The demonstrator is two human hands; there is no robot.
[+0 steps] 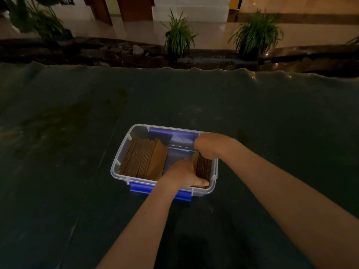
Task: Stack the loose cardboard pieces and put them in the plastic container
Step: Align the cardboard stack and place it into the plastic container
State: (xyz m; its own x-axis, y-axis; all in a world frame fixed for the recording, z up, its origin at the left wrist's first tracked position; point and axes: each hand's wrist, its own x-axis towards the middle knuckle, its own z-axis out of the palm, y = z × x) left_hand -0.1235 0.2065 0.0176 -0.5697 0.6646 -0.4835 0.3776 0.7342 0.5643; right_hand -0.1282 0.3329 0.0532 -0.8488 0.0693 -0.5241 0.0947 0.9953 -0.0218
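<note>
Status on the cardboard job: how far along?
Nearly done. Done: one cardboard stack stands on edge at the left end of the container. In hand: left hand and right hand grip a second stack, seating it at the right end. Left: release it; no loose pieces show on the table.

Only the person's two forearms and hands were in view, entering from the bottom edge of the frame. Both arms were bare along all of their visible length: no sleeve or cuff showed anywhere on either one. The left hand [181, 174] wore no glove, and no ring or bracelet could be made out on it. The right hand [211, 146] was likewise ungloved, and its wrist carried no watch or band. The light was dim, so finer details such as the nails on the fingers [203, 183] could not be told.
</note>
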